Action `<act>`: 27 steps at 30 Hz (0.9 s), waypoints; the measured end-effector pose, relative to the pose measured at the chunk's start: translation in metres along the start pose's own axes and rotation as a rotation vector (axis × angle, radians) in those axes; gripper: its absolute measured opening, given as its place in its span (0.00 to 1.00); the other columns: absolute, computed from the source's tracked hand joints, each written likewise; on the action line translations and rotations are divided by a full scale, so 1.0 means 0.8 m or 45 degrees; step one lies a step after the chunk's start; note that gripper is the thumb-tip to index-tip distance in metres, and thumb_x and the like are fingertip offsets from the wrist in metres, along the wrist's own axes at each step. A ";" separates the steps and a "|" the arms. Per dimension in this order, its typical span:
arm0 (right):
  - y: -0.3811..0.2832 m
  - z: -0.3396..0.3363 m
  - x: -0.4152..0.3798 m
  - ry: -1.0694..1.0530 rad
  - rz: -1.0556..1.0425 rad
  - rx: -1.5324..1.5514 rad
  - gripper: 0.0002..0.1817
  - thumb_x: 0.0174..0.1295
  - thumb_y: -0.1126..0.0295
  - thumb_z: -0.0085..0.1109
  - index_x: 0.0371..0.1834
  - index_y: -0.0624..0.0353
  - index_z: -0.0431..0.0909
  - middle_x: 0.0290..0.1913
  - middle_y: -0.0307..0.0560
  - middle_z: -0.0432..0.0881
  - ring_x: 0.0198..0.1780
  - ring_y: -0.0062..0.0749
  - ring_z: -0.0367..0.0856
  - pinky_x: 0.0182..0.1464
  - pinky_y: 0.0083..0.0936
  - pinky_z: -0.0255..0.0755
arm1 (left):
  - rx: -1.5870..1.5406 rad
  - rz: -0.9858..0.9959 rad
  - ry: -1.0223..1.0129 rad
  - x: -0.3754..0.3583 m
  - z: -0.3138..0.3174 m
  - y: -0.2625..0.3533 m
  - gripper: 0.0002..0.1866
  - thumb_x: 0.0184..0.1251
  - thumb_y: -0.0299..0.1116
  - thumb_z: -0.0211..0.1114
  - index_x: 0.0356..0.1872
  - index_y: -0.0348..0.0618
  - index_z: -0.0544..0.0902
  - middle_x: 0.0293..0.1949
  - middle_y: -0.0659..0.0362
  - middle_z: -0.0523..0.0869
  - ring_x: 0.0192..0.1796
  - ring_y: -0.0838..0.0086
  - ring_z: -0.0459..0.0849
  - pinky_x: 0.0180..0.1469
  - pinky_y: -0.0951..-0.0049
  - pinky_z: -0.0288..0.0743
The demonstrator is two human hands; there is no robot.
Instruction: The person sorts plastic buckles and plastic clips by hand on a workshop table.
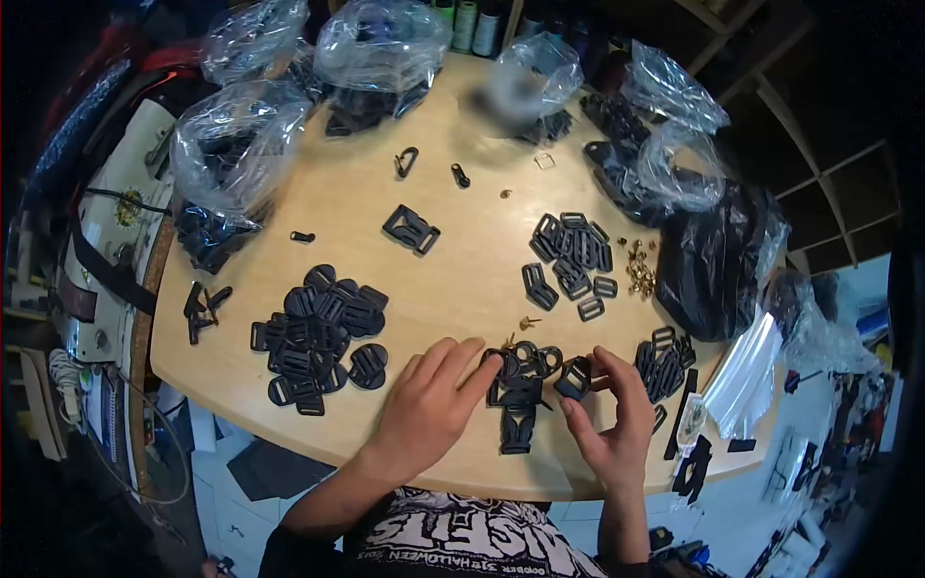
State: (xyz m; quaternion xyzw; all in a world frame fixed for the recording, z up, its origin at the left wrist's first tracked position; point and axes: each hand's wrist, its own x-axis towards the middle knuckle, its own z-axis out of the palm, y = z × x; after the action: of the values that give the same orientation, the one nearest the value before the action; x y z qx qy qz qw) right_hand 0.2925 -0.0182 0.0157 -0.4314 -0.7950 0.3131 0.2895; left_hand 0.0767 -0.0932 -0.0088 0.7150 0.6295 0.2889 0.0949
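Observation:
My right hand (pixel 617 414) pinches a black plastic buckle piece (pixel 574 378) between thumb and forefinger, just right of a small group of black buckles (pixel 520 390). My left hand (pixel 431 409) lies at the left side of that group, its fingers stretched out and the forefinger tip touching a piece at the group's upper left. A black side-release buckle (pixel 517 431) forms the lower end of the group. Small brass pieces (pixel 527 323) lie just above it on the wooden table (pixel 462 279).
Left of my hands is a pile of black buckles (pixel 313 337). Black slides (pixel 575 246) and brass bits (pixel 640 270) lie at the right. Plastic bags (pixel 241 154) of black parts line the far edge. A sewing machine (pixel 125 202) stands left; a black bag (pixel 718 260) sits right.

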 end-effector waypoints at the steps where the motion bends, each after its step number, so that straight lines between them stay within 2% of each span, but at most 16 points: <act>1: -0.001 0.001 0.011 -0.003 -0.063 0.001 0.31 0.52 0.74 0.72 0.61 0.65 0.73 0.50 0.55 0.81 0.49 0.41 0.81 0.47 0.29 0.76 | -0.009 0.007 0.072 0.000 0.001 -0.001 0.19 0.52 0.20 0.68 0.49 0.37 0.83 0.49 0.52 0.82 0.51 0.57 0.81 0.52 0.63 0.77; 5: -0.024 0.011 0.057 -0.052 -0.205 -0.039 0.31 0.52 0.74 0.71 0.61 0.64 0.73 0.48 0.54 0.81 0.47 0.39 0.82 0.46 0.28 0.76 | -0.154 -0.033 0.267 -0.002 0.001 -0.005 0.15 0.54 0.18 0.68 0.46 0.34 0.82 0.46 0.50 0.83 0.45 0.59 0.84 0.46 0.65 0.80; 7: -0.033 0.025 0.077 -0.077 -0.245 -0.014 0.31 0.52 0.74 0.71 0.61 0.64 0.72 0.48 0.54 0.81 0.47 0.39 0.82 0.46 0.28 0.75 | -0.622 -0.211 0.392 -0.006 -0.009 -0.003 0.11 0.57 0.18 0.66 0.42 0.32 0.80 0.41 0.49 0.83 0.38 0.61 0.85 0.40 0.68 0.80; 10: -0.049 0.046 0.088 -0.160 -0.298 0.069 0.31 0.52 0.74 0.71 0.61 0.64 0.73 0.48 0.53 0.81 0.46 0.38 0.82 0.46 0.26 0.75 | -0.762 -0.272 0.418 -0.019 -0.028 -0.009 0.10 0.57 0.19 0.65 0.41 0.32 0.79 0.37 0.49 0.83 0.35 0.61 0.85 0.38 0.72 0.79; 11: -0.056 0.050 0.087 -0.265 -0.260 0.199 0.31 0.52 0.74 0.71 0.61 0.64 0.73 0.48 0.53 0.81 0.46 0.37 0.82 0.45 0.26 0.75 | -0.777 -0.316 0.383 -0.023 -0.034 -0.012 0.08 0.63 0.20 0.63 0.43 0.31 0.77 0.36 0.53 0.84 0.34 0.68 0.85 0.37 0.76 0.78; 12: -0.061 0.054 0.084 -0.366 -0.215 0.325 0.31 0.51 0.74 0.71 0.61 0.64 0.74 0.49 0.53 0.81 0.46 0.36 0.82 0.45 0.26 0.75 | -0.769 -0.341 0.403 -0.029 -0.034 -0.013 0.08 0.63 0.20 0.63 0.43 0.31 0.77 0.36 0.53 0.84 0.34 0.68 0.85 0.37 0.76 0.78; 14: -0.072 0.062 0.080 -0.506 -0.240 0.410 0.31 0.50 0.74 0.71 0.61 0.63 0.75 0.51 0.52 0.80 0.44 0.35 0.81 0.44 0.27 0.77 | -1.474 -0.752 0.379 -0.038 -0.025 -0.018 0.08 0.67 0.24 0.63 0.43 0.31 0.77 0.36 0.55 0.84 0.34 0.80 0.84 0.35 0.77 0.79; 15: -0.074 0.064 0.078 -0.556 -0.310 0.281 0.30 0.50 0.75 0.71 0.60 0.61 0.76 0.52 0.52 0.79 0.44 0.34 0.81 0.43 0.26 0.77 | -1.606 -0.716 0.388 -0.043 -0.020 -0.021 0.08 0.71 0.25 0.61 0.45 0.30 0.77 0.35 0.57 0.85 0.35 0.84 0.82 0.35 0.79 0.79; 16: -0.075 0.065 0.076 -0.601 -0.376 0.151 0.29 0.51 0.75 0.71 0.59 0.60 0.77 0.52 0.52 0.79 0.44 0.33 0.81 0.42 0.25 0.78 | -1.611 -0.719 0.400 -0.045 -0.020 -0.021 0.08 0.71 0.25 0.61 0.45 0.30 0.77 0.35 0.57 0.85 0.35 0.84 0.82 0.35 0.79 0.79; 18: -0.072 0.073 0.072 -0.607 -0.350 0.209 0.28 0.51 0.75 0.71 0.59 0.59 0.77 0.53 0.51 0.78 0.44 0.32 0.81 0.41 0.24 0.77 | -1.830 -0.743 0.418 -0.045 -0.023 -0.019 0.09 0.73 0.26 0.59 0.48 0.29 0.78 0.34 0.57 0.84 0.35 0.83 0.82 0.35 0.81 0.78; 20: -0.072 0.077 0.068 -0.588 -0.312 0.255 0.27 0.52 0.76 0.71 0.58 0.57 0.78 0.53 0.51 0.78 0.43 0.31 0.81 0.40 0.23 0.77 | -1.721 -0.748 0.397 -0.047 -0.026 -0.020 0.10 0.74 0.26 0.59 0.48 0.29 0.79 0.35 0.57 0.84 0.34 0.83 0.82 0.35 0.81 0.77; 21: -0.074 0.078 0.068 -0.615 -0.207 0.336 0.26 0.52 0.76 0.71 0.58 0.57 0.78 0.53 0.50 0.78 0.42 0.30 0.81 0.39 0.22 0.77 | -1.603 -0.748 0.380 -0.047 -0.025 -0.021 0.10 0.74 0.27 0.58 0.48 0.28 0.79 0.35 0.57 0.84 0.34 0.83 0.82 0.34 0.82 0.77; 23: -0.077 0.077 0.065 -0.678 0.035 0.482 0.26 0.53 0.77 0.70 0.58 0.58 0.78 0.49 0.47 0.81 0.40 0.29 0.82 0.37 0.20 0.76 | -1.638 -0.723 0.354 -0.046 -0.022 -0.021 0.10 0.74 0.27 0.58 0.48 0.28 0.80 0.35 0.57 0.84 0.34 0.83 0.82 0.34 0.82 0.76; 24: -0.075 0.075 0.063 -0.653 0.036 0.471 0.26 0.53 0.77 0.70 0.58 0.58 0.78 0.49 0.47 0.81 0.40 0.29 0.82 0.37 0.20 0.76 | -1.648 -0.718 0.356 -0.046 -0.021 -0.023 0.11 0.74 0.28 0.58 0.47 0.28 0.81 0.35 0.58 0.84 0.34 0.83 0.82 0.34 0.82 0.76; 25: -0.071 0.074 0.063 -0.676 0.025 0.499 0.25 0.54 0.78 0.70 0.58 0.58 0.78 0.48 0.47 0.81 0.40 0.28 0.82 0.36 0.20 0.76 | -1.374 -0.585 0.343 -0.045 -0.022 -0.027 0.10 0.74 0.27 0.58 0.47 0.29 0.81 0.37 0.57 0.85 0.36 0.82 0.84 0.37 0.81 0.78; 27: -0.063 0.074 0.063 -0.674 0.012 0.566 0.23 0.57 0.79 0.67 0.58 0.59 0.78 0.47 0.45 0.83 0.38 0.24 0.82 0.35 0.18 0.75 | -1.435 -0.634 0.318 -0.044 -0.022 -0.021 0.11 0.75 0.27 0.56 0.48 0.27 0.80 0.39 0.55 0.85 0.39 0.79 0.85 0.41 0.79 0.79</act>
State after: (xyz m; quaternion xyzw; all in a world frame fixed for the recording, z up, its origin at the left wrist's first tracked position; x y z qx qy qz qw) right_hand 0.2007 -0.0109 0.0253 -0.2653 -0.7529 0.5809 0.1587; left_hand 0.0518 -0.1274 -0.0135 0.3480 0.5345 0.6270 0.4473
